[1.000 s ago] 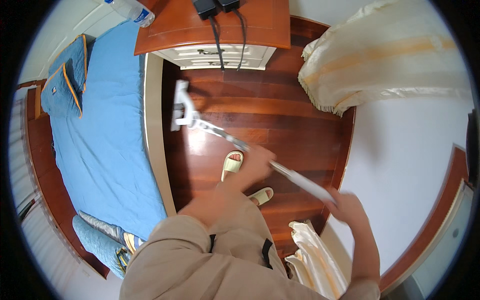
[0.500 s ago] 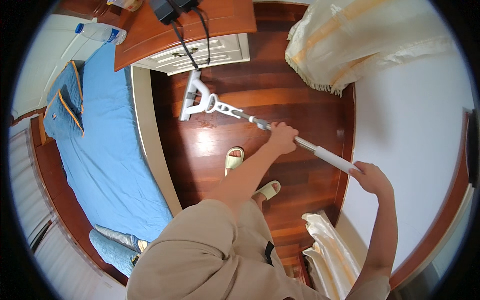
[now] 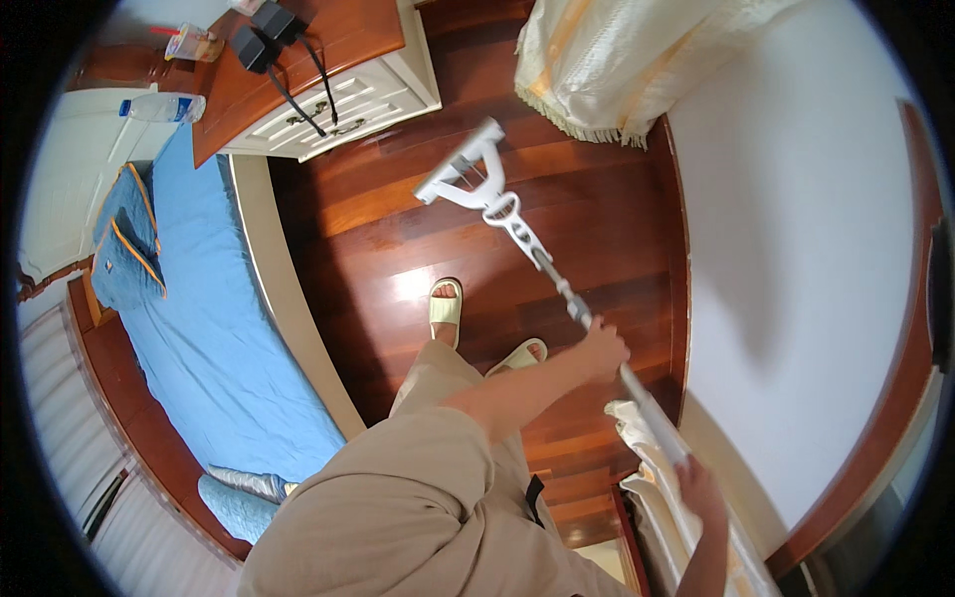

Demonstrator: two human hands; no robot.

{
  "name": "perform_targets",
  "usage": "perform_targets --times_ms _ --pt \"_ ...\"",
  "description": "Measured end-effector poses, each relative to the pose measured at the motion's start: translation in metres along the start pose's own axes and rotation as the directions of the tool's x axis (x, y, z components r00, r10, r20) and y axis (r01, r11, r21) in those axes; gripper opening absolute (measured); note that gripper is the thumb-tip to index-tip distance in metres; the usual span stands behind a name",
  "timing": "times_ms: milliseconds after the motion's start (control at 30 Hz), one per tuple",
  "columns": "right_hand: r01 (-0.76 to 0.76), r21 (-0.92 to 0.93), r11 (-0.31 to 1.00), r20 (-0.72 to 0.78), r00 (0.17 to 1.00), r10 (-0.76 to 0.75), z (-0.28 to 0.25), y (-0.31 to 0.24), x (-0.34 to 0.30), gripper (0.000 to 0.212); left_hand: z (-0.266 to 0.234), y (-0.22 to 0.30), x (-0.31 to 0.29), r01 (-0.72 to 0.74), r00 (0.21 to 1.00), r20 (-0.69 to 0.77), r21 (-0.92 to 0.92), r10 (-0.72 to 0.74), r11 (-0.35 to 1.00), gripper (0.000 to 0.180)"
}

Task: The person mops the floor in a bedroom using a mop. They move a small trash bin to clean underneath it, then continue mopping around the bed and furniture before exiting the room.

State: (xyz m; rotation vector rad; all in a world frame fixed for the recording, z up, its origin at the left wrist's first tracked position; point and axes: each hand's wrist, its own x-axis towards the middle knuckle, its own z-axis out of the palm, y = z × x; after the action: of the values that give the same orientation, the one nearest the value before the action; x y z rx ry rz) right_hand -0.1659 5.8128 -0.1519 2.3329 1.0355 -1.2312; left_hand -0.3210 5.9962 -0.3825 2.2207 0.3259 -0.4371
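Note:
I hold a white and grey long-handled mop [image 3: 524, 237] in both hands, its pole slanting from lower right to upper left. My left hand [image 3: 600, 350] is wrapped round the metal pole just behind a grey joint. Further back, my right hand [image 3: 696, 490] grips the white handle sleeve; it is a little blurred. The wide, flat mop head [image 3: 460, 161] is by the wooden floor [image 3: 398, 234], in front of the nightstand. Whether it touches the boards I cannot tell.
A bed with a blue sheet [image 3: 229, 269] runs along the left. On the nightstand [image 3: 363, 104] are black adapters [image 3: 279, 22] with hanging cables, a bottle [image 3: 167, 107] and a cup [image 3: 191, 42]. Pale curtains [image 3: 587, 70] hang by the right wall [image 3: 786, 249]. My slippered feet [image 3: 446, 308] stand below.
The mop head has swung right, away from beside the bed and the nightstand cables, and its angle has turned. Both hands have moved down and nearer my body; my view has shifted.

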Motion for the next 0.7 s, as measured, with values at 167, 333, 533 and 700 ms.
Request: perform_targets --times_ms 167,333,533,700 --pt "-0.112 0.148 0.983 0.107 0.990 0.097 0.053 0.017 -0.099 0.030 0.036 0.065 -0.032 -0.143 0.959 0.246 -0.008 0.141 0.990 0.018" --pt "-0.071 0.386 0.920 0.065 0.997 0.050 0.057 -0.003 -0.088 0.030 0.011 0.047 -0.033 -0.172 0.959 0.243 0.099 0.144 0.980 0.013" --pt "0.262 0.459 0.849 -0.229 0.958 -0.172 0.037 -0.120 0.094 0.032 -0.103 -0.133 0.018 0.076 0.983 -0.183 0.477 0.014 0.875 0.009" --pt "0.140 0.428 0.893 -0.019 0.989 -0.146 0.022 -0.278 0.218 0.038 -0.175 -0.283 0.018 0.380 0.832 -0.555 0.547 -0.016 0.746 0.013"
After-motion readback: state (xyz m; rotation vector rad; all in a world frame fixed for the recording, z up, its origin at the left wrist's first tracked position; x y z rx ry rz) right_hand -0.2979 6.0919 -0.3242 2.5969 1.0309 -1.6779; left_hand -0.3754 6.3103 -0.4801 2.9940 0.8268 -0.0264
